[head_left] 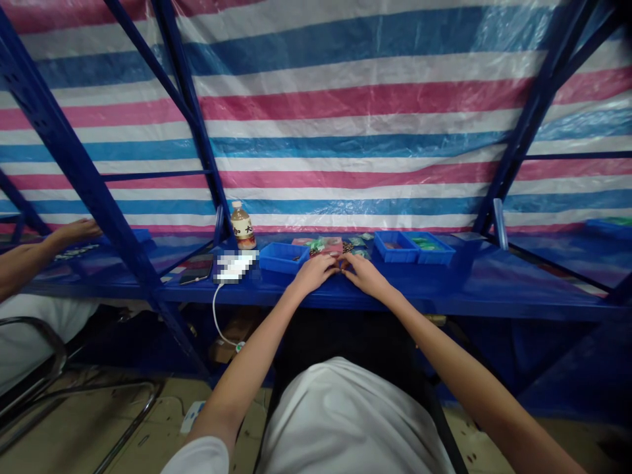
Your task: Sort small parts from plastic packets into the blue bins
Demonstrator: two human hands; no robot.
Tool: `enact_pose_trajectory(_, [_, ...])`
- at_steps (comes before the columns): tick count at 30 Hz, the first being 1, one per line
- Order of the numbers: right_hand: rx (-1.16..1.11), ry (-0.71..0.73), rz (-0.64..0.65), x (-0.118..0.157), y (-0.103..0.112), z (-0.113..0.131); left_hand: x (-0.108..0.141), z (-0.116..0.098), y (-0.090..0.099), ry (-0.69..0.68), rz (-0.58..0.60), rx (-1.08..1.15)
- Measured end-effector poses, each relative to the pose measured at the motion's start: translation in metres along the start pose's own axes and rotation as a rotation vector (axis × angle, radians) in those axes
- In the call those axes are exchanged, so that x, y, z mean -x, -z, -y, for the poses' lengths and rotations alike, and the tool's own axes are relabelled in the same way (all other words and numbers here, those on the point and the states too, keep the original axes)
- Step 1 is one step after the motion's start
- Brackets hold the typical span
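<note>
My left hand [315, 272] and my right hand [365, 275] meet near the front of the blue shelf table [469, 289]. Their fingers are bent and the fingertips come together almost touching. Whatever they pinch is too small to make out. Just beyond the fingertips lie a pile of small dark brownish parts [347, 247], green-printed small packets [316, 246] and a flat reddish piece [334, 243]. A blue bin [276, 265] stands left of my left hand, with a little something inside.
Right of the pile stand two blue bins, one with a reddish content [392, 245], one with green packets [430, 243]. To the left are a bottle [242, 227], a charging cable [215, 309] and a dark phone [196, 274]. Blue posts [192, 112] flank me; another person's hand [78, 230] works at far left.
</note>
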State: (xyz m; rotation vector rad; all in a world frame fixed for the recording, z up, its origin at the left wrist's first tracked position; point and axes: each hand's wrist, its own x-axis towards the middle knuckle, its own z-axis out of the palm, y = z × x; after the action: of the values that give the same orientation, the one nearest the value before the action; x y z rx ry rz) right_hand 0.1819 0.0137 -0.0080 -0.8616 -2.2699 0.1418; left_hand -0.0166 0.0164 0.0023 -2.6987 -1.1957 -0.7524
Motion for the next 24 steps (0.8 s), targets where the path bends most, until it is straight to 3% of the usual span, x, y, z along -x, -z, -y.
enact_pose_trajectory(9, [0.004, 0.003, -0.023, 0.01, 0.005, 0.006, -0.002, 0.001, -0.002, -0.064, 0.025, 0.047])
enact_pose_trajectory(15, [0.145, -0.03, -0.022, 0.013, 0.003, 0.011, 0.0, -0.007, 0.001, -0.026, -0.05, -0.004])
enact_pose_trajectory(19, [0.205, -0.079, -0.008, 0.012, 0.004, 0.016, 0.003, -0.012, 0.009, 0.081, -0.213, -0.213])
enact_pose_trajectory(24, [0.258, -0.087, 0.003, 0.013, 0.007, 0.021, 0.007, -0.004, 0.029, 0.357, -0.355, -0.45])
